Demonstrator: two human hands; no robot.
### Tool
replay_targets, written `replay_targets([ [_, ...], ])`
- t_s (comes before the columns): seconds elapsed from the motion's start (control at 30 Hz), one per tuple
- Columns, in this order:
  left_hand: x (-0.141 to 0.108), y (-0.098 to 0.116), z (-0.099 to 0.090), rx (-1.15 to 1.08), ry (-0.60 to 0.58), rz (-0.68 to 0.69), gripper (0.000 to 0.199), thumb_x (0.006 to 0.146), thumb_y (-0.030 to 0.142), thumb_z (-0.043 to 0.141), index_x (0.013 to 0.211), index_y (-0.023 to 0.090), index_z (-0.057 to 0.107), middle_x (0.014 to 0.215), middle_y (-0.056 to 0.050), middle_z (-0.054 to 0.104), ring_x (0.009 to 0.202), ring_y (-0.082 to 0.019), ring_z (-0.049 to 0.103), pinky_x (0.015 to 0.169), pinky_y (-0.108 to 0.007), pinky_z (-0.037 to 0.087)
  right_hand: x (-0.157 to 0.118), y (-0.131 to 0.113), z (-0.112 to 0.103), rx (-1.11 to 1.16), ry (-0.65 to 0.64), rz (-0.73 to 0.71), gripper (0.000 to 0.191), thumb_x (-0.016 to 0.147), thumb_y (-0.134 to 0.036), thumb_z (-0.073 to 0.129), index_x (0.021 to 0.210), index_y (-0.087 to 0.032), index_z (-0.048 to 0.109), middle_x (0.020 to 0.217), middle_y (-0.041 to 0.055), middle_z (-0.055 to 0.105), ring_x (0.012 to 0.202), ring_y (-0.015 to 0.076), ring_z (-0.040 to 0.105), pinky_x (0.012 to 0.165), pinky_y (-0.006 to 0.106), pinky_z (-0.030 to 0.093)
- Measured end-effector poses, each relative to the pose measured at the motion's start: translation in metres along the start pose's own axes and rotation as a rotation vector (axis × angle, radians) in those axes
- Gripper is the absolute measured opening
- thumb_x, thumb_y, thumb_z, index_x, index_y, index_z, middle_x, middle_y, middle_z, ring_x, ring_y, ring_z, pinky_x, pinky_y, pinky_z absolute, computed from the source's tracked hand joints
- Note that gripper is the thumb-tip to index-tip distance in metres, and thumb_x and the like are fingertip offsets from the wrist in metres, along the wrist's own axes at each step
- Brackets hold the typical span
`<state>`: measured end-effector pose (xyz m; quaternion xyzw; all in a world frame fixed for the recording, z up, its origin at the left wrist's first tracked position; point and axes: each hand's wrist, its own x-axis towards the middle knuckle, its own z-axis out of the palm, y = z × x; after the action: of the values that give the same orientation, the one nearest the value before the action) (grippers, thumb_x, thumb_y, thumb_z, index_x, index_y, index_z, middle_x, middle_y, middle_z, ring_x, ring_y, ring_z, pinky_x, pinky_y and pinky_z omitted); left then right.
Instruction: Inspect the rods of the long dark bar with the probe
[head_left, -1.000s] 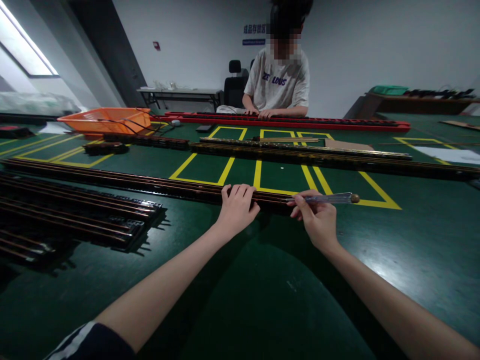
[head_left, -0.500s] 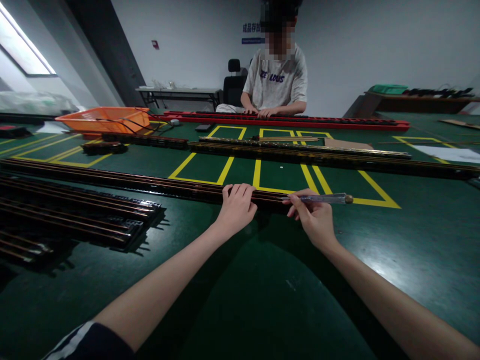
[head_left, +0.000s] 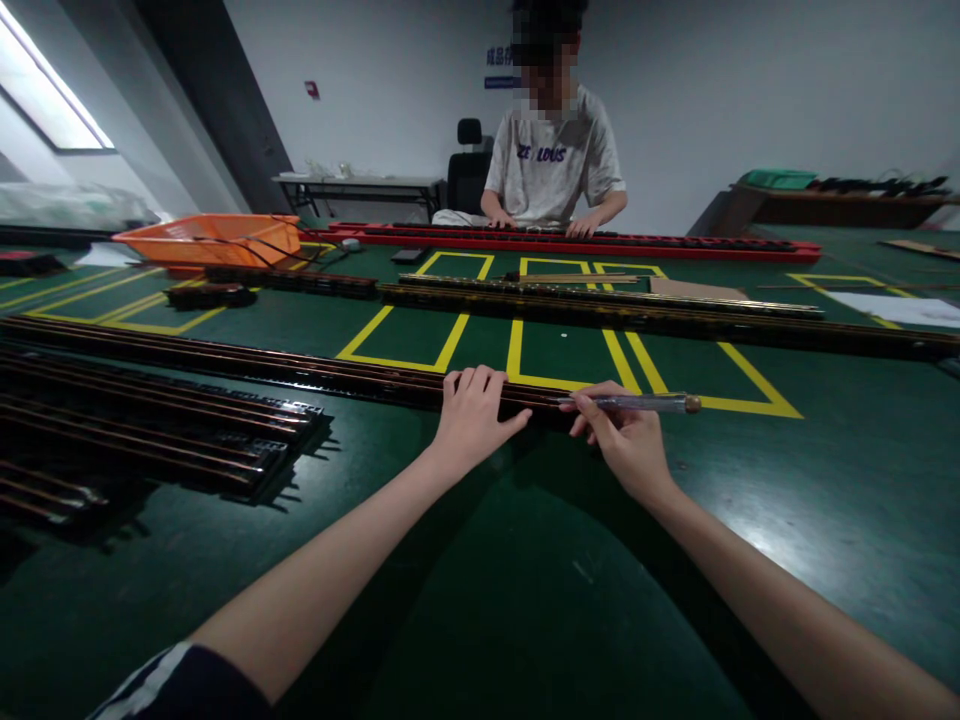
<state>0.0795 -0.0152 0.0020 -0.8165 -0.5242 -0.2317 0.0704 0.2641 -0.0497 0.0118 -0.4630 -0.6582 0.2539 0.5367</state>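
Observation:
A long dark rail (head_left: 360, 378) with copper-coloured strips along it lies across the green table in front of me. My left hand (head_left: 472, 415) rests on this rail, fingertips over its far edge and thumb stretched out to the right. Just right of it, my right hand (head_left: 626, 440) pinches a slim screwdriver (head_left: 649, 403) with a clear handle and a brass-coloured end cap. The screwdriver lies nearly level, its tip pointing left at the rail. What exactly the tip touches is too small to make out.
Several similar rails (head_left: 165, 420) lie at the left, ends towards me. Beyond are an orange basket (head_left: 217, 240), another long dark rail (head_left: 675, 318) and yellow tape outlines (head_left: 750, 385). A co-worker (head_left: 555, 165) sits across the table, hands on a red rack (head_left: 720, 246).
My left thumb has spread away from the fingers to the right. My right hand and the screwdriver have shifted slightly left. The co-worker's hands have moved apart.

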Motion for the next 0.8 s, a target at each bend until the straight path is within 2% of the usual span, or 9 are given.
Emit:
replay_targets([
  [0.27,-0.0009,0.0022,-0.0021,0.030,0.000,-0.001,0.047,0.085,0.052,0.046,0.110,0.013,0.055,0.110,-0.011,0.059,0.103,-0.026,0.050,0.092,-0.044,0.034,0.0001,-0.0012,0.0002,-0.016,0.012,0.010,0.019,0.084,-0.034,0.056,0.078,-0.017,0.060,0.076,0.0044,0.067,0.052,0.0109,0.059,0.043,0.023,0.043],
  [0.4,-0.0010,0.0066,-0.0047,0.040,0.010,-0.006,0.045,0.085,0.050,0.046,0.108,0.013,0.056,0.110,-0.012,0.059,0.102,-0.027,0.051,0.092,-0.045,0.033,-0.0005,0.0004,-0.0003,-0.033,0.033,0.003,0.019,0.084,-0.035,0.056,0.079,-0.017,0.060,0.069,0.0027,0.065,0.050,0.0111,0.058,0.042,0.023,0.043],
  [0.8,-0.0017,0.0078,-0.0031,0.038,0.071,-0.013,0.039,0.084,0.041,0.046,0.108,0.013,0.057,0.110,-0.012,0.060,0.103,-0.028,0.050,0.094,-0.046,0.032,-0.0027,0.0038,-0.0007,-0.098,0.118,-0.034,0.018,0.085,-0.033,0.055,0.076,-0.017,0.059,0.063,0.0018,0.064,0.045,0.0102,0.055,0.041,0.022,0.042],
])
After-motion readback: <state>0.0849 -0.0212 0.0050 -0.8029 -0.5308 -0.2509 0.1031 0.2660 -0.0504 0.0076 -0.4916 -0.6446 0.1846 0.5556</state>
